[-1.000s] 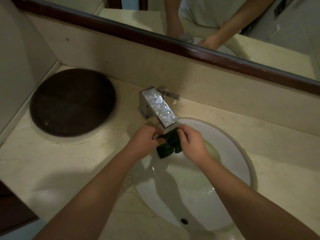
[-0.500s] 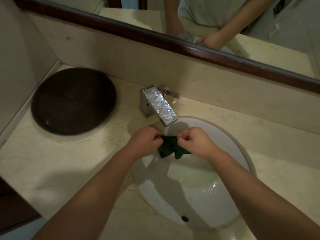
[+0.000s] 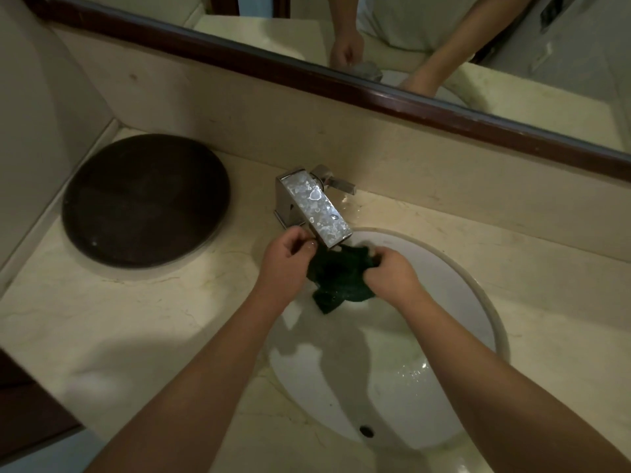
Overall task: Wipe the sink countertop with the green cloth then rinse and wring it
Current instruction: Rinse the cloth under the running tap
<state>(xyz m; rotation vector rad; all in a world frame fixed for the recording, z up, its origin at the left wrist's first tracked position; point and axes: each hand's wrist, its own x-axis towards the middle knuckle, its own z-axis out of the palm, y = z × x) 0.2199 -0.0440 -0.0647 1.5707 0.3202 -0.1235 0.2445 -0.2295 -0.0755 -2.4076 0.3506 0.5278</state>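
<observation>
Both ends of the cloth [image 3: 336, 279] are held under the tap [image 3: 316, 208], over the sink [image 3: 447, 302]: the left hand [image 3: 285, 264] pinches one, the right hand [image 3: 392, 279] bunches the other. Soaked, it should be limp, heavy and slippery; gather it into a roll and grip both ends to wring.

dim, warm light | arm shadows in sink [image 3: 478, 302] — edges bowed, slightly soft

Bare forearms [image 3: 205, 370], bare left hand [image 3: 285, 264], bare right hand [image 3: 392, 279], pale top [image 3: 409, 18] seen reflected
</observation>
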